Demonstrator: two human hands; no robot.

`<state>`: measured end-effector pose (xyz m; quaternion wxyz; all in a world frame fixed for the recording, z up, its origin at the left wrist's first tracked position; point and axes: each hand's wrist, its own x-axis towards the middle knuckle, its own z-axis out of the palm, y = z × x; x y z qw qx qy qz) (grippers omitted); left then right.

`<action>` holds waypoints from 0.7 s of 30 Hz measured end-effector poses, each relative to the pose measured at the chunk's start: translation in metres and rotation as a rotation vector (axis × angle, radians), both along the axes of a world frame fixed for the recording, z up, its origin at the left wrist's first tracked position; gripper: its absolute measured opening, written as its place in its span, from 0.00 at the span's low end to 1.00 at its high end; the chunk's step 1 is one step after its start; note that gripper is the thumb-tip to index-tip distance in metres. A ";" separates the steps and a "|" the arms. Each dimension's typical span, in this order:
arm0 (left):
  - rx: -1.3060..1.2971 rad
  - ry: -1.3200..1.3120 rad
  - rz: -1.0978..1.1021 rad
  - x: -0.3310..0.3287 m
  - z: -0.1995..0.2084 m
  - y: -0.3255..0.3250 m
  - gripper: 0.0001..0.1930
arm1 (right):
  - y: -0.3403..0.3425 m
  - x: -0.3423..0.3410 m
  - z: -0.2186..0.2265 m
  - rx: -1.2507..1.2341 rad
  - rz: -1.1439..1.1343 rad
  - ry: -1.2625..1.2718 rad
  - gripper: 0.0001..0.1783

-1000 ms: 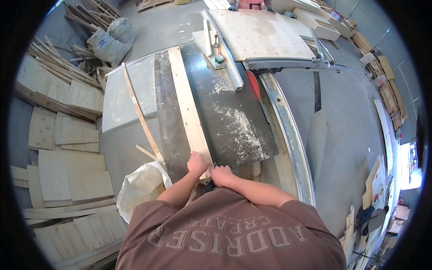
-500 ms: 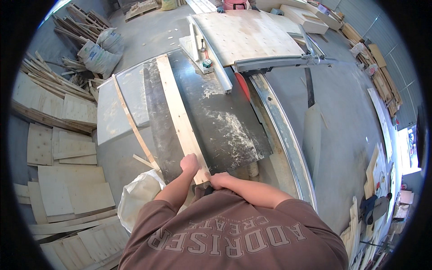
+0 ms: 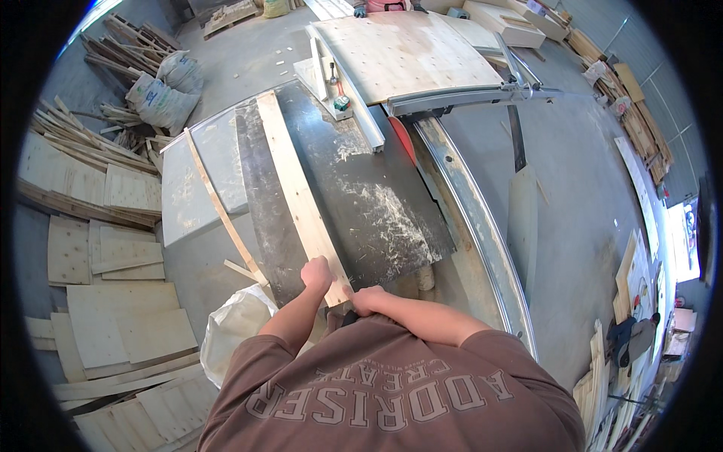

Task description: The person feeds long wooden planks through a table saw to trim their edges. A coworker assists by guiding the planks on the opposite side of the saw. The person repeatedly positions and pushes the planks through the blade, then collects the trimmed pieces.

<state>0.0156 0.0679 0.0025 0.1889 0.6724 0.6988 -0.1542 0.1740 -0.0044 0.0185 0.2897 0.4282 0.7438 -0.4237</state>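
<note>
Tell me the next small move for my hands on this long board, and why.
Perhaps lift the near end of the long board slightly: your left hand curls at its left edge, your right hand is at the near right corner, and its visible top looks bare.

A brown short-sleeved T-shirt (image 3: 392,348) with lettering (image 3: 387,410) on the front.
The large block letters have greyish outlines and follow a curve, with smaller lettering (image 3: 387,383) beside. The left sleeve (image 3: 256,358) and the right sleeve (image 3: 501,358) are plain brown; the left hand (image 3: 318,276) and the right hand (image 3: 369,300) are bare.
</note>
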 end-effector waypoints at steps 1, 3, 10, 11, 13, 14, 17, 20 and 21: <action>0.004 0.000 -0.005 0.000 -0.001 0.000 0.20 | 0.000 0.000 -0.003 0.004 -0.005 0.002 0.50; 0.014 -0.004 -0.010 -0.001 -0.003 0.000 0.20 | 0.000 0.000 -0.006 0.012 -0.016 0.006 0.49; 0.000 -0.011 -0.013 0.004 0.001 0.000 0.20 | 0.002 0.002 -0.002 -0.001 -0.019 -0.007 0.49; 0.009 -0.014 -0.018 0.004 0.000 0.000 0.20 | 0.001 0.002 -0.002 -0.001 -0.021 -0.008 0.49; 0.027 -0.019 -0.029 0.004 -0.001 -0.001 0.20 | 0.002 0.003 -0.004 -0.002 -0.023 -0.012 0.49; 0.022 -0.018 -0.027 0.005 -0.001 0.000 0.20 | 0.002 0.003 -0.006 -0.004 -0.022 -0.015 0.49; 0.009 -0.012 -0.020 0.007 0.002 0.000 0.21 | 0.002 0.003 -0.004 -0.006 -0.022 -0.020 0.49; 0.005 -0.006 -0.019 0.008 0.000 0.001 0.21 | 0.001 0.004 -0.005 -0.001 -0.017 -0.023 0.49; 0.007 -0.006 -0.022 0.007 -0.001 0.000 0.21 | 0.001 0.003 -0.005 0.001 -0.015 -0.023 0.49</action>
